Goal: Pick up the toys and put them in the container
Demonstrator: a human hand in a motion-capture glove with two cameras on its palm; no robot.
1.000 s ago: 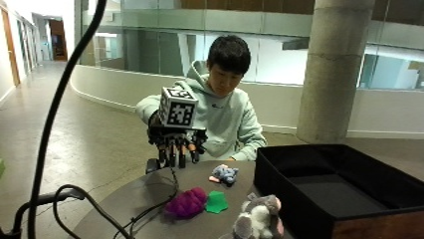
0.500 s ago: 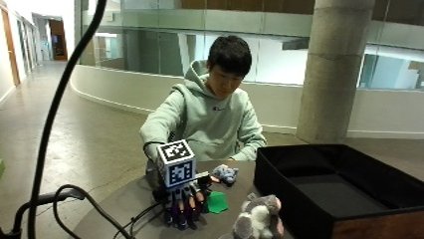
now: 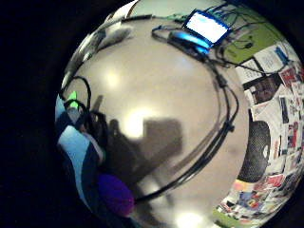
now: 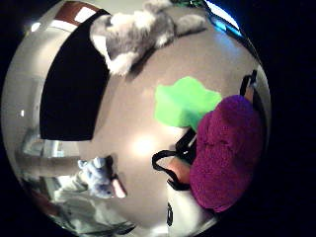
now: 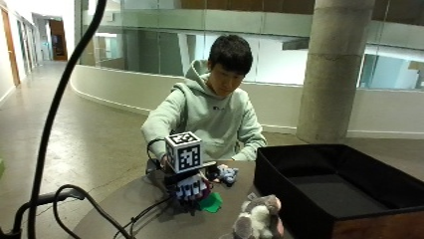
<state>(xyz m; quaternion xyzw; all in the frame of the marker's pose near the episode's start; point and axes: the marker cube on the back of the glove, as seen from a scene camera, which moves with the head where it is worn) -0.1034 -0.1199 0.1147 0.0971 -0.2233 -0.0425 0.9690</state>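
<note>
Four toys: the grip (image 5: pixel 191 188) curls round the purple one (image 4: pixel 227 153); green (image 5: pixel 212 202), blue (image 5: pixel 226 175), grey (image 5: pixel 258 217) lie loose.

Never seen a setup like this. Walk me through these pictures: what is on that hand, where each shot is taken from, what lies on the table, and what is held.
There is no robot here. A person sits at a round table and works with a gloved right hand. The outside view is taken from across the table. The two round pictures come from small cameras on that hand's palm, one by the thumb, one by the little finger.

On the table lie a green toy, a grey plush animal and a small blue-grey plush, beside a black container.

The hand is down over a purple plush toy, which sits against the palm with fingers around it, so it seems to be gripping it.
</note>
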